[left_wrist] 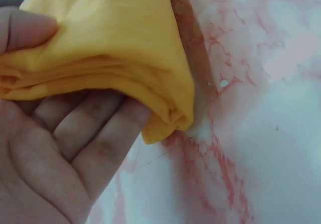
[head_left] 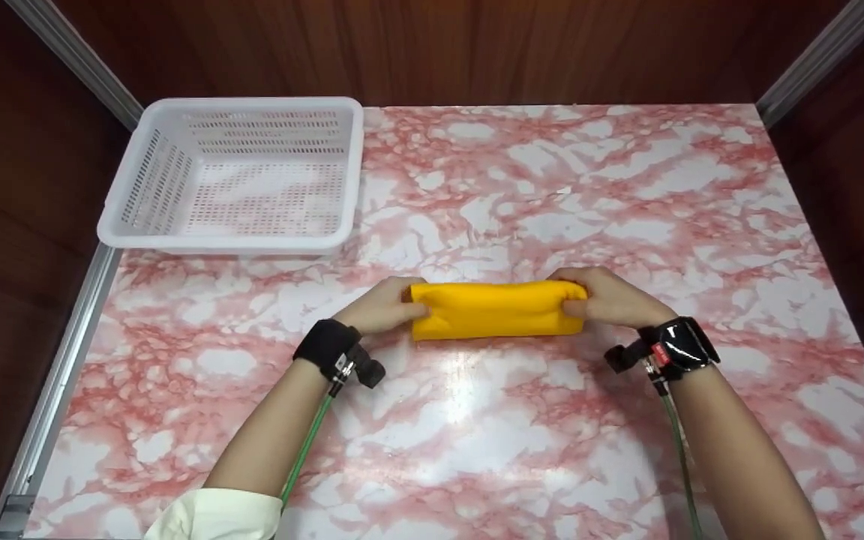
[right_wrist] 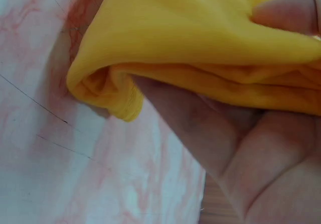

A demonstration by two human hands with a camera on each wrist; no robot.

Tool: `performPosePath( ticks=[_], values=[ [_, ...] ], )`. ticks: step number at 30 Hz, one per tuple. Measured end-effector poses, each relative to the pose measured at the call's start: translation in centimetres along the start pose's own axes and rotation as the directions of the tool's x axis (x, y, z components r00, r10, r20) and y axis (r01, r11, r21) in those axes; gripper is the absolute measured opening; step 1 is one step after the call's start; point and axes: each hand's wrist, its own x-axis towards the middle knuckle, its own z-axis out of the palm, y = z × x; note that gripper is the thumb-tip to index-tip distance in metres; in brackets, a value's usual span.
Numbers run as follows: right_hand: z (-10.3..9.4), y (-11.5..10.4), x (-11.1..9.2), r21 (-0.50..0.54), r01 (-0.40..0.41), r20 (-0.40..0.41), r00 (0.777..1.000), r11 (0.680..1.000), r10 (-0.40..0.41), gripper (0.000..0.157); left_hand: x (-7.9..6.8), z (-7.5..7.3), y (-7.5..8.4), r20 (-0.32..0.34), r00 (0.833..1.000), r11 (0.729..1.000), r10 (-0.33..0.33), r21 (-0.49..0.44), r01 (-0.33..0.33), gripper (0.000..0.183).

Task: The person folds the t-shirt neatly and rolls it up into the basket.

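Observation:
A yellow folded cloth (head_left: 498, 309) lies stretched between both hands, in a long flat bundle. At its left end my left hand (head_left: 383, 306) pinches it, thumb on top and fingers underneath. The right hand (head_left: 608, 298) grips the other end the same way. In the left wrist view the stacked layers of the cloth (left_wrist: 115, 38) show above the fingers (left_wrist: 108, 143). The right wrist view shows a rolled fold and a stitched hem at the edge of the cloth (right_wrist: 165, 38), over the fingers (right_wrist: 195, 118).
A white plastic basket (head_left: 233, 242) with slotted walls stands at the back left of the red-and-white marbled table (head_left: 462, 435). Dark wooden panels (head_left: 432, 52) enclose the back and sides. Green cables (head_left: 310, 442) run from the wrist straps along both forearms.

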Motion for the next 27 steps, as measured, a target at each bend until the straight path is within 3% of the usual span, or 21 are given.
performPosePath(
  ticks=[3, 5, 8, 11, 15, 18, 23, 25, 27],
  values=[
    [-0.2, 0.7, 0.5, 0.039, -0.026, -0.12, 0.992, 0.999, 0.03, 0.031, 0.6, 0.3, -0.4, -0.125, 0.99, 0.992, -0.068, -0.112, 0.054, 0.023],
    [0.0, 1.1, 0.8, 0.047, -0.047, -0.206, 0.977, 0.998, 0.056, 0.035, 1.2, 0.8, -0.6, -0.224, 0.971, 0.99, -0.087, -0.126, 0.06, 0.025],
    [0.5, 1.4, 1.5, 0.013, -0.06, -0.316, 0.947, 0.998, 0.061, 0.04, 2.2, 1.9, -0.8, -0.383, 0.922, 0.998, -0.062, -0.026, 0.057, 0.027],
    [1.2, 1.5, 2.4, -0.053, -0.052, -0.423, 0.906, 0.997, 0.025, 0.038, 3.3, 2.9, -0.9, -0.516, 0.857, 0.983, -0.004, 0.154, 0.097, 0.029],
    [2.4, 1.6, 3.9, -0.172, -0.069, -0.544, 0.838, 0.983, -0.036, 0.035, 4.5, 3.9, -1.1, -0.628, 0.778, 0.926, 0.022, 0.307, 0.221, 0.03],
    [3.4, 1.6, 4.7, -0.25, -0.154, -0.595, 0.803, 0.956, -0.026, 0.036, 5.1, 4.4, -1.2, -0.674, 0.738, 0.85, 0.021, 0.4, 0.341, 0.031],
    [4.5, 1.4, 5.2, -0.277, -0.353, -0.661, 0.745, 0.894, 0.09, 0.043, 5.2, 4.5, -0.8, -0.711, 0.699, 0.736, -0.075, 0.434, 0.52, 0.037],
    [4.6, 1.1, 5.2, -0.249, -0.407, -0.669, 0.728, 0.879, 0.147, 0.047, 5.1, 4.4, -0.6, -0.717, 0.683, 0.715, -0.139, 0.405, 0.571, 0.039],
    [4.7, 0.9, 5.1, -0.224, -0.449, -0.653, 0.728, 0.865, 0.208, 0.049, 5.0, 4.4, -0.3, -0.715, 0.672, 0.705, -0.192, 0.376, 0.601, 0.041]
  ],
)
